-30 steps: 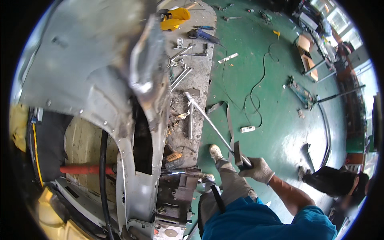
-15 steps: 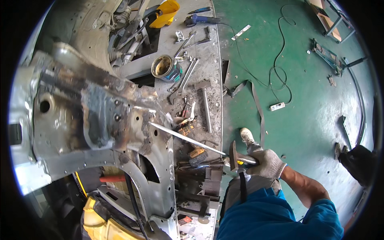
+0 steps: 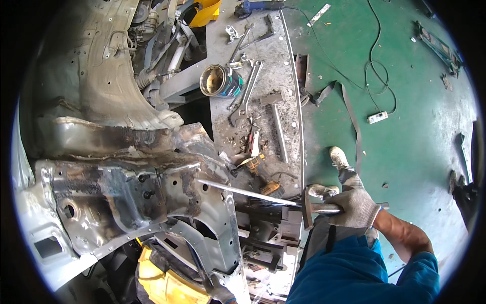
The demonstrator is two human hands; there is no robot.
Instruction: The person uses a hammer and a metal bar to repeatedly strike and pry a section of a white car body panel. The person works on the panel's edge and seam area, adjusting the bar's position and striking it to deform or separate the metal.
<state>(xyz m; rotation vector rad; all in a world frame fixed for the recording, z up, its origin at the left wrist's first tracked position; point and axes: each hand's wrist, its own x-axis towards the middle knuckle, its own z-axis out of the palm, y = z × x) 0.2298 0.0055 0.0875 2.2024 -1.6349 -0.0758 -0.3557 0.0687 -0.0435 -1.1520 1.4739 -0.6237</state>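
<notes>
My right hand [image 3: 354, 206], in a pale knitted glove, is closed around the handle of a hammer [image 3: 307, 209], whose head points left. A long, thin metal rod [image 3: 248, 193] stretches from the bare metal car body panel [image 3: 182, 200] to the hammer head, which hides its far end. The rod's tip lies close to a round hole in the panel. At the panel's lower edge a grey glove, apparently my left hand [image 3: 221, 292], shows in part; its fingers are mostly hidden.
Beside the panel, a bench [image 3: 283, 66] carries an open can [image 3: 218, 81], an adjustable wrench [image 3: 239, 116], another hammer [image 3: 279, 131], a yellow-black cordless tool [image 3: 263, 177] and a blue grinder [image 3: 253, 7]. A cable with a socket block [image 3: 377, 117] and a grey strap [image 3: 349, 111] lie on the green floor.
The view has shifted, so the panel and bench sit farther right and the panel lower. The hammer in my right hand is now more level. The rod's tip stays near the same hole.
</notes>
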